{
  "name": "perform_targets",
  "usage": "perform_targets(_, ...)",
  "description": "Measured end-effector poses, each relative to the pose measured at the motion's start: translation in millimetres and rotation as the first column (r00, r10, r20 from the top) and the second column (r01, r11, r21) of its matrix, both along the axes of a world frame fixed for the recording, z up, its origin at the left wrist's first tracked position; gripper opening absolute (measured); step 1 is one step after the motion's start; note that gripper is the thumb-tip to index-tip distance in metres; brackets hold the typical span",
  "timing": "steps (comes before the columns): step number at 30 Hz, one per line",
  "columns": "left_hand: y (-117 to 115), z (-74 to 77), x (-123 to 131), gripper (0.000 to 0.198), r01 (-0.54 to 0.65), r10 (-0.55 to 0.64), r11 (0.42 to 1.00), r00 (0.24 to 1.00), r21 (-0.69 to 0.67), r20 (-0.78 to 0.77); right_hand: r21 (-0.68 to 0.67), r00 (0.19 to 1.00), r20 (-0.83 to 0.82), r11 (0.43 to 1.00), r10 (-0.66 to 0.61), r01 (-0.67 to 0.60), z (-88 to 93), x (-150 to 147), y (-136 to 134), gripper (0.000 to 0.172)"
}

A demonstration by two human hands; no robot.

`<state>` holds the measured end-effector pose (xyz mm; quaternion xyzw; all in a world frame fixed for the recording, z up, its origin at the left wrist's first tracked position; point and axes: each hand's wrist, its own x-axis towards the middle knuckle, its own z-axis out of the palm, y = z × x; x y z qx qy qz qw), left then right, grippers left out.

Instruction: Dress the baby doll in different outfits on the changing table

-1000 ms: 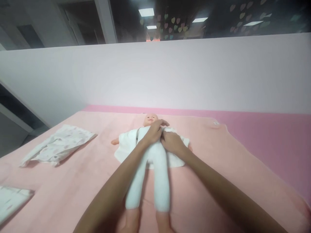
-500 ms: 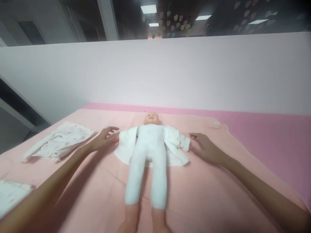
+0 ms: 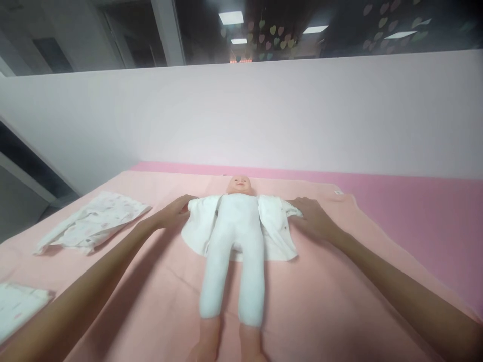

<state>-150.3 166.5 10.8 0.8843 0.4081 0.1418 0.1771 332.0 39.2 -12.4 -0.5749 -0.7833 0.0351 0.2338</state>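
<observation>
A doll (image 3: 237, 216) with a white cloth body lies on its back on the pink blanket (image 3: 158, 301), head away from me, bare feet toward me. A small white shirt (image 3: 277, 221) is spread open around its torso, with its arms toward the sleeves. My left hand (image 3: 175, 210) is closed at the sleeve end on the left, its fingertips partly hidden. At the other sleeve end, my right hand (image 3: 311, 216) has its fingers closed around the cuff; the doll's hands are hidden.
A patterned garment (image 3: 94, 218) lies flat on the left of the blanket. Folded patterned cloth (image 3: 20, 306) sits at the lower left, near my forearm. Behind the pink surface (image 3: 407, 216) stands a white partition (image 3: 264, 115).
Both hands have closed in on the sleeve ends. The doll has shifted slightly right, and the cuff on the right has moved up and toward my right hand.
</observation>
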Motion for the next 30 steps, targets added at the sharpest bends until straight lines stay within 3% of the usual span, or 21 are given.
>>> perform_targets(4, 9, 4.6, 11, 0.052, -0.002, 0.003, 0.999, 1.0, 0.033, -0.019, 0.002, 0.999, 0.036, 1.0, 0.03, -0.03, -7.8, 27, 31, 0.038)
perform_targets(7, 8, -6.2, 12, 0.053, -0.04, 0.046, 0.996, 0.996, 0.081, -0.072, -0.065, 0.999, 0.047, 0.997, -0.028, 0.031, -23.8, 32, 35, 0.045)
perform_targets(11, -18, -30.9, 2, 0.076, -0.222, 0.239, 0.963, 0.966, 0.152, -0.103, -0.014, 0.973, 0.093, 0.977, -0.21, 0.212, -43.1, 27, 0, 0.072)
perform_targets(13, -43, -40.9, -3, 0.072, -0.349, 0.36, 0.918, 0.933, 0.189, -0.025, 0.041, 0.955, 0.097, 0.96, -0.281, 0.278, -48.2, 23, -30, 0.078)
perform_targets(16, -80, -48.6, -1, 0.053, -0.528, 0.523, 0.824, 0.849, 0.207, 0.082, 0.075, 0.946, 0.095, 0.95, -0.31, 0.304, -50.8, 12, -69, 0.059)
perform_targets(19, -99, -51.4, 14, 0.048, -0.581, 0.574, 0.793, 0.813, 0.185, 0.092, 0.053, 0.937, 0.024, 0.936, -0.35, 0.348, -49.1, -7, -84, 0.044)
perform_targets(23, -95, -54.3, 34, 0.046, -0.63, 0.621, 0.768, 0.777, 0.112, 0.104, -0.116, 0.911, -0.099, 0.914, -0.399, 0.388, -47.6, -29, -76, 0.044)
perform_targets(26, -89, -50.9, 35, 0.041, -0.633, 0.628, 0.773, 0.774, 0.052, 0.08, -0.166, 0.898, -0.167, 0.909, -0.407, 0.381, -51.9, -32, -69, 0.039)
perform_targets(30, -88, -37.0, 19, 0.033, -0.58, 0.624, 0.782, 0.736, -0.231, 0.264, -0.178, 0.806, -0.438, 0.917, -0.398, 0.357, -58.0, -22, -73, 0.03)
